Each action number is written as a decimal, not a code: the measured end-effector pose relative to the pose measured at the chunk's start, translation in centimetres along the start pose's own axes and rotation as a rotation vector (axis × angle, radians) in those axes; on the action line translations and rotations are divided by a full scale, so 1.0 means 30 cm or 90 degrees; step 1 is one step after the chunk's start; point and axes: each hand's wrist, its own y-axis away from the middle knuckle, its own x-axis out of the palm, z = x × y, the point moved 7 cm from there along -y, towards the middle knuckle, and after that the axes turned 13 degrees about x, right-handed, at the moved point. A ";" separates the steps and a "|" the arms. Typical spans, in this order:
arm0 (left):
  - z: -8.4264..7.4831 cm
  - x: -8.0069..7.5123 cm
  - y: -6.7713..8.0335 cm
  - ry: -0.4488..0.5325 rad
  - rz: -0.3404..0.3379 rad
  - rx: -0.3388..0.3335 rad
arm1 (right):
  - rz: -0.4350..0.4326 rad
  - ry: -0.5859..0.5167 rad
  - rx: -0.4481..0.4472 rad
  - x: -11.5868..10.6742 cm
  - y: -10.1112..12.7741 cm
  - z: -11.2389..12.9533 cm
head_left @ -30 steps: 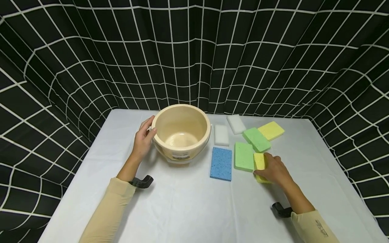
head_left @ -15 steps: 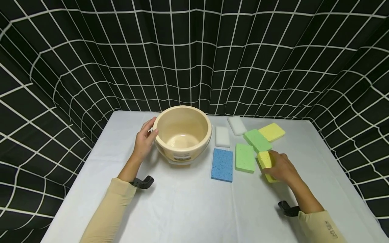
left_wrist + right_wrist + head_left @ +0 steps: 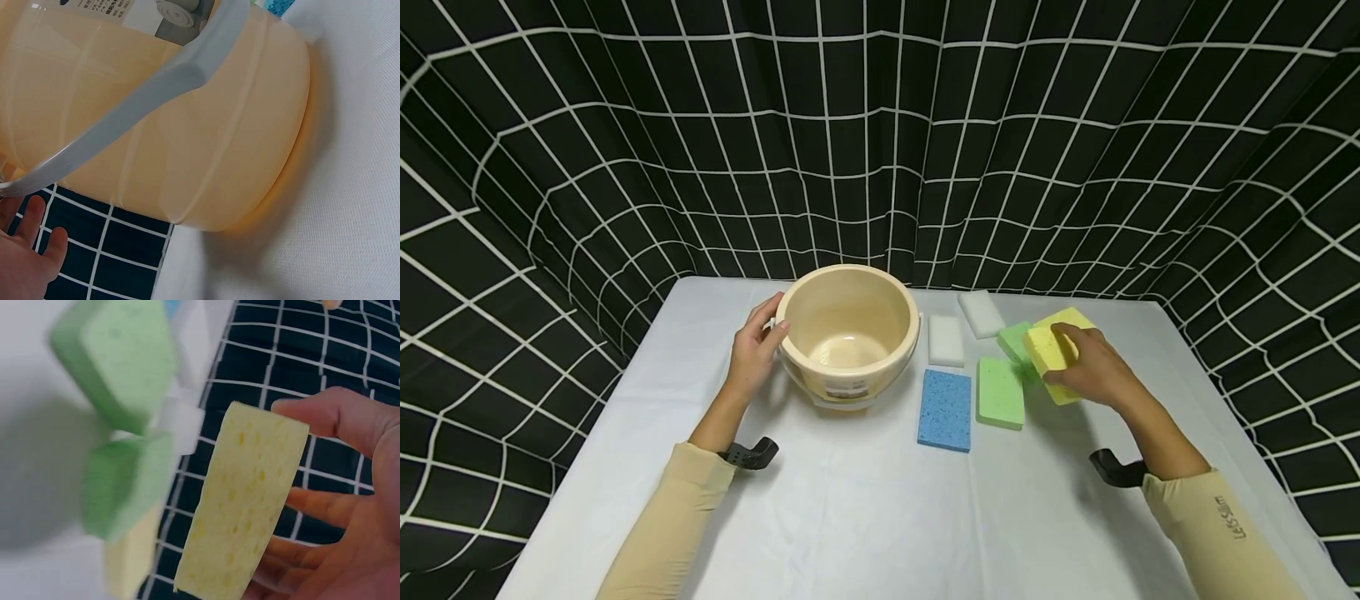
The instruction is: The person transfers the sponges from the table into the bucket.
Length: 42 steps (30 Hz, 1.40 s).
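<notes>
My right hand [image 3: 1093, 367] pinches a yellow sponge [image 3: 1051, 360] between thumb and fingers, lifted above the table. In the right wrist view, the porous narrow side of this yellow sponge [image 3: 240, 500] faces the camera. My left hand [image 3: 752, 346] rests against the left side of a cream bucket [image 3: 850, 375], its thumb at the rim. In the left wrist view, loosely extended fingertips [image 3: 56, 244] show beside the bucket wall and its grey handle [image 3: 156, 87]. Nothing lies in the bucket.
Right of the bucket lie a blue sponge [image 3: 944, 410], green sponges [image 3: 1000, 393] and two white sponges [image 3: 946, 340]. Another yellow sponge [image 3: 1075, 317] lies partly hidden behind the held one. A black gridded curtain [image 3: 880, 150] surrounds the white table [image 3: 865, 517].
My right hand has raised the yellow sponge off the table, moving it away from me over the green and yellow sponges. My left hand and the bucket have stayed in place.
</notes>
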 end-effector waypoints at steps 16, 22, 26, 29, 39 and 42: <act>0.016 -0.006 0.006 0.011 -0.012 0.003 | 0.009 0.017 -0.091 -0.128 -0.076 0.264; 0.017 -0.007 0.004 0.020 -0.018 0.006 | 0.009 0.018 -0.135 -0.156 -0.093 0.364; 0.014 -0.005 0.002 0.018 -0.021 0.020 | 0.006 0.013 -0.152 -0.162 -0.105 0.427; 0.013 -0.003 0.000 0.020 -0.022 0.034 | 0.011 0.013 -0.162 -0.160 -0.116 0.472; 0.014 -0.006 0.001 0.015 -0.019 0.029 | 0.039 0.041 -0.199 -0.119 -0.157 0.616; 0.013 -0.009 0.002 0.016 -0.022 0.030 | 0.044 0.040 -0.210 -0.104 -0.164 0.656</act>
